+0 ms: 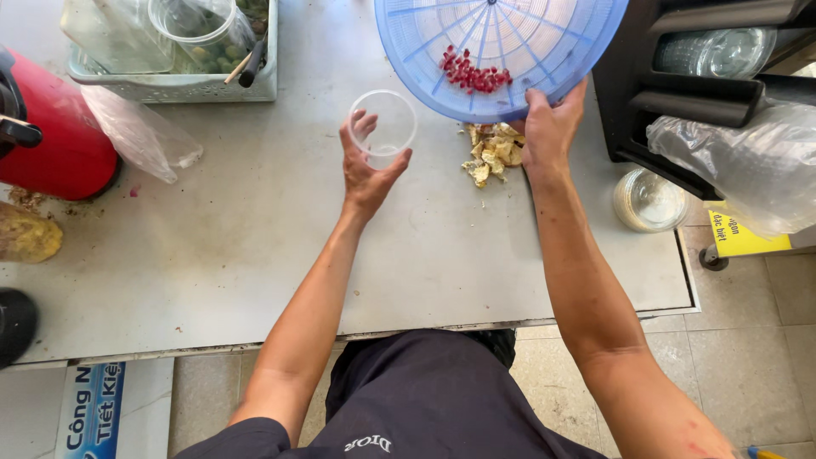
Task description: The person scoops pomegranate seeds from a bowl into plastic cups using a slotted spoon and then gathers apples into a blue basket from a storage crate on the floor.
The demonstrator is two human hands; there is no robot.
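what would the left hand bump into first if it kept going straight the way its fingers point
The left hand already holds the clear plastic cup. Beyond that, probably bare table; the grey tray sits off to its left, though depth is unclear.

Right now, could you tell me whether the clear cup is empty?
Empty: the clear cup in the left hand shows only table through it.

A scuffed grey table (255, 255) bears pale peel scraps (493, 151), a grey tray (183, 85) (top left), a red jug (59, 136).
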